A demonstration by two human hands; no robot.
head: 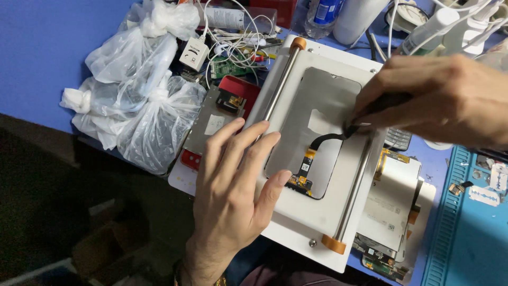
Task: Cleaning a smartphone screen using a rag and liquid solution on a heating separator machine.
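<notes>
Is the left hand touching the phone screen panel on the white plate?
Touching. In the head view, the left hand's thumb presses the grey screen panel's lower edge near the flex cable.

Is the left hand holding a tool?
No, the left hand lies flat and empty on the white plate; the right hand grips the dark tool.

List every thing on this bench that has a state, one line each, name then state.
left hand: flat on the white plate, thumb against the panel edge
right hand: gripping a dark tool
dark tool: tip on the panel by the ribbon cable
phone screen panel: back side up, between two rods
ribbon cable: attached, lying curved
plastic bags: knotted shut
razor blade: loose on the blue mat
</notes>
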